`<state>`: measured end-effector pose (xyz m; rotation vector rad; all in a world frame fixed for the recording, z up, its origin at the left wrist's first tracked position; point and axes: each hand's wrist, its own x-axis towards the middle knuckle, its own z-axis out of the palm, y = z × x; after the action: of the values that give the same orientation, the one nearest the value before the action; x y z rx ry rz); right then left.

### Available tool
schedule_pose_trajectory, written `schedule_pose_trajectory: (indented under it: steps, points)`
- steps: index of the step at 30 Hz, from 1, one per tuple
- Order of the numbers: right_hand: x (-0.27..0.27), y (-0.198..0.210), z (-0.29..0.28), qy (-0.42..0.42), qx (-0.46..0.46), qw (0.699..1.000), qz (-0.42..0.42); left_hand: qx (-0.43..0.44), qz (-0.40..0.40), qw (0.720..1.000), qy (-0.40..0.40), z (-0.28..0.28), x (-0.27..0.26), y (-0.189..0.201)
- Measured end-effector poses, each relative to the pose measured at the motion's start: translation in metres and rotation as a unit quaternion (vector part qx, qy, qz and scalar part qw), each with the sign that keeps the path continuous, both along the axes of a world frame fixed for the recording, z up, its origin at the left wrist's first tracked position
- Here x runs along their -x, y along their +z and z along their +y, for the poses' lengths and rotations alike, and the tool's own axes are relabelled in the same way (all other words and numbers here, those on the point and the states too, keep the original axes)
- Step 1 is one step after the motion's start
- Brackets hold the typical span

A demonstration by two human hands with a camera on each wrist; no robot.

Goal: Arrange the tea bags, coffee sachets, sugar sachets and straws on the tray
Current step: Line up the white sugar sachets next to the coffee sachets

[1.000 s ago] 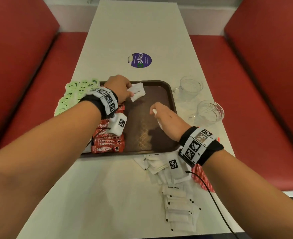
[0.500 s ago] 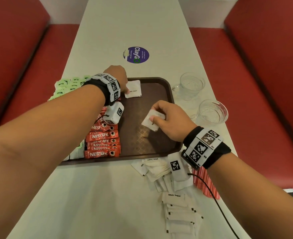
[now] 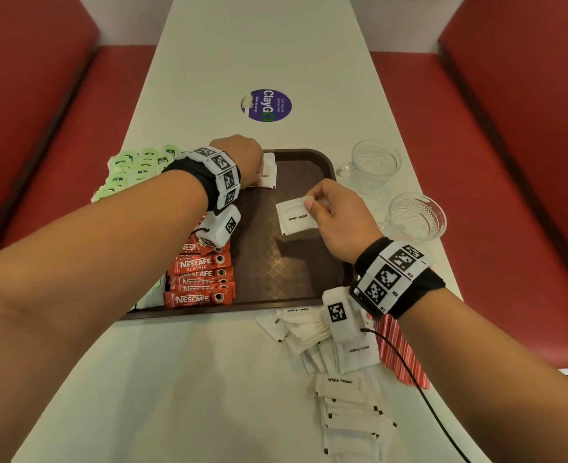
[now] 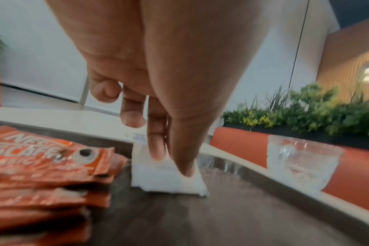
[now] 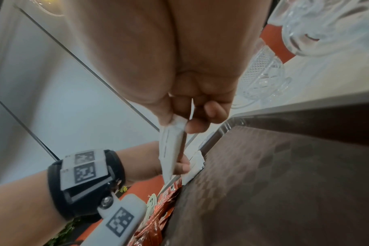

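Observation:
My left hand (image 3: 259,168) is at the far end of the brown tray (image 3: 309,289), fingertips (image 4: 187,168) pressing a white sugar sachet (image 4: 164,179) flat on the tray floor, just beyond the row of red coffee sachets (image 3: 202,282). Above the tray's middle, my right hand (image 3: 312,205) pinches a second white sugar sachet (image 3: 296,217) by its edge between thumb and fingers, label up. The right wrist view shows this sachet (image 5: 172,146) edge-on. Green tea bags (image 3: 132,168) lie left of the tray. Red striped straws (image 3: 399,355) lie under my right forearm.
A loose pile of white sugar sachets (image 3: 342,379) spreads over the table in front of the tray's near right corner. Two glass cups (image 3: 373,165) (image 3: 416,217) stand right of the tray. Red bench seats flank the table.
My left hand set its sachet down at the tray's far end and now presses it. My right hand lifted its sachet and turned it label-up over the tray's middle.

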<state>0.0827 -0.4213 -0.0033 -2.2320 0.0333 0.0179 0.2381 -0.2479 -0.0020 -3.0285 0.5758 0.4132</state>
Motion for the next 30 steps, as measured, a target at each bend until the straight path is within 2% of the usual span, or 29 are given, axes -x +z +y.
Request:
schedule_pose_trajectory:
  steps: [3, 5, 7, 9, 11, 16, 19, 26, 30]
  points:
    - [-0.001, -0.001, 0.0, 0.007, -0.005, 1.0, 0.013, 0.115, -0.008, 0.993, -0.019, 0.004, 0.017, 0.017]
    - [-0.001, 0.0, 0.001, 0.01, -0.007, 1.0, 0.011, 0.209, 0.032, 0.977, -0.04, 0.007, 0.037, 0.033]
    - [0.0, 0.001, 0.001, 0.01, -0.007, 1.0, 0.006, 0.26, 0.099, 0.958, -0.073, 0.009, 0.056, 0.043]
    - [0.001, 0.001, 0.002, 0.01, -0.006, 1.0, 0.002, 0.252, 0.136, 0.951, -0.113, 0.011, 0.066, 0.044]
    - [0.003, 0.0, 0.001, 0.012, -0.007, 1.0, 0.008, 0.234, 0.134, 0.955, -0.126, 0.015, 0.064, 0.038]
    - [0.014, -0.007, -0.008, 0.039, -0.006, 0.998, 0.058, 0.156, 0.023, 0.986, -0.048, 0.024, 0.036, 0.021]
    - [0.024, -0.005, -0.016, 0.084, 0.05, 0.993, 0.066, 0.113, 0.0, 0.993, -0.012, 0.027, 0.016, 0.011]
    - [0.052, 0.002, -0.026, 0.235, 0.142, 0.955, 0.109, 0.053, -0.023, 0.998, 0.037, 0.015, -0.002, -0.003]
    - [0.063, 0.004, -0.025, 0.283, 0.186, 0.93, 0.14, 0.057, -0.036, 0.998, 0.008, 0.011, 0.0, -0.005]
